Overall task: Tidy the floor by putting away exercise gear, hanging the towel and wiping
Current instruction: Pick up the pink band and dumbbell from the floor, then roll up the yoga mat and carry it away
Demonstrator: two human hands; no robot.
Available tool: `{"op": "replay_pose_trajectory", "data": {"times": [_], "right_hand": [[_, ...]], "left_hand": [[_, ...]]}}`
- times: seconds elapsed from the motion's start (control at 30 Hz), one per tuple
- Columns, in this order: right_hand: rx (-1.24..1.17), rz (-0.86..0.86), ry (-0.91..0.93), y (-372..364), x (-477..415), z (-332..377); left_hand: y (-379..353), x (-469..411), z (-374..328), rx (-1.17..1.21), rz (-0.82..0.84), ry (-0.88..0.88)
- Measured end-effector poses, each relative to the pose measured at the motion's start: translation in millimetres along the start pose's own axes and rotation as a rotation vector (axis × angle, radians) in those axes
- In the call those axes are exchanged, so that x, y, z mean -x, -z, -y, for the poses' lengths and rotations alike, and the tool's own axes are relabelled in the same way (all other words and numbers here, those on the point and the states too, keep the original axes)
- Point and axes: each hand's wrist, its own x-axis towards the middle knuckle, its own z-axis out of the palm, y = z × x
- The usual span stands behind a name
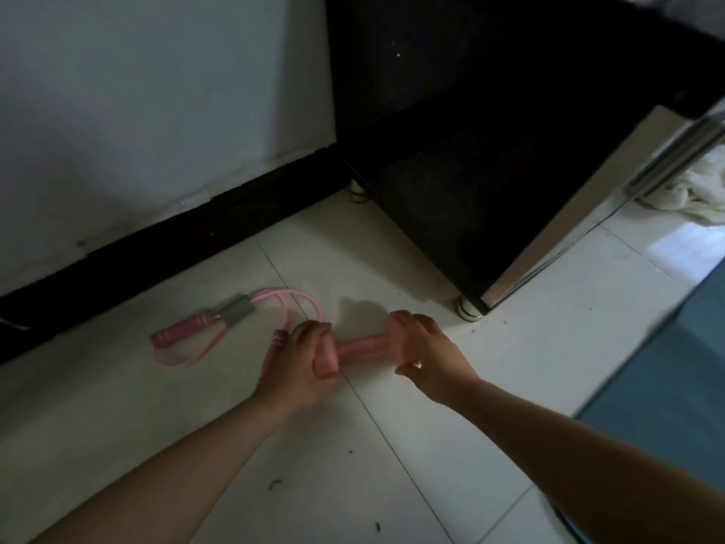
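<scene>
Both hands are engaged on one pink dumbbell (359,347), held low over the tiled floor (392,445); whether it is resting on the tile or just clear of it cannot be determined. The left hand (302,359) is wrapped round the left head, fingers curled over the top and thumb underneath. The right hand (425,347) is curled over the right head, which it almost wholly covers. Only the bar between the two grips is exposed. Immediately outboard of the left grip lies a pink jump rope (184,331); one handle sits just beside the left hand, and contact cannot be ruled out. Beyond the grip stands a dark cabinet (451,210) with its door (588,214) swung open, the likely storage place in my judgement. A white towel (690,190) lies heaped well beyond the right grip, past the door. Small debris (274,483) lies on the tile nearer the person than the grip. Risks noted: both holds are on the rounded heads rather than the bar, so a slip on lifting could drop the weight onto the tile. The rope loop near the left hand may snag and drag along. The open door and the cabinet's low edge sit close to the path inward, and a knock is possible in this poor light.
</scene>
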Motion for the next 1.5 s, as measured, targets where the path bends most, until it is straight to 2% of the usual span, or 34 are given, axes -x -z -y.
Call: {"op": "replay_pose_trajectory", "data": {"times": [0.17, 0.27, 0.43, 0.53, 0.63, 0.7, 0.8, 1.1, 1.2, 1.4, 1.5], "right_hand": [[-0.006, -0.009, 0.039, -15.1, -33.4, 35.8], [-0.046, -0.014, 0.023, -26.9, -52.7, 60.6], [-0.180, -0.092, 0.103, -51.0, -86.2, 104.3], [-0.284, -0.126, 0.006, -51.6, -94.2, 116.2], [-0.232, -0.063, -0.073, -37.8, -83.1, 105.6], [-0.169, 0.006, -0.062, -22.8, -62.8, 91.7], [-0.085, 0.093, -0.073, 0.0, -22.9, 64.7], [0.017, 0.054, -0.229, 64.9, 90.2, -19.2], [0.052, 0.042, -0.270, 90.3, 126.8, -47.7], [0.155, 0.098, -0.280, 145.6, 191.9, -98.6], [0.179, 0.117, -0.277, 166.1, 219.1, -133.0]], "left_hand": [[28.1, -15.7, 27.6, 0.021, -0.054, 0.001], [49.1, -22.9, 48.9, 0.043, -0.068, 0.065], [81.0, -32.2, 89.2, -0.114, -0.147, 0.023], [85.3, -37.4, 99.0, -0.187, -0.191, 0.038], [77.3, -41.5, 99.4, -0.286, -0.154, 0.068], [69.8, -37.8, 81.2, -0.287, -0.157, 0.054], [56.0, -27.2, 37.5, -0.126, -0.162, -0.008], [4.1, -16.5, -62.8, -0.136, 0.120, -0.219], [-8.9, -17.0, -100.2, -0.181, 0.235, -0.307], [-32.6, -14.4, -190.2, -0.402, 0.426, -0.627], [-49.2, -12.2, -240.1, -0.485, 0.488, -0.689]]}}
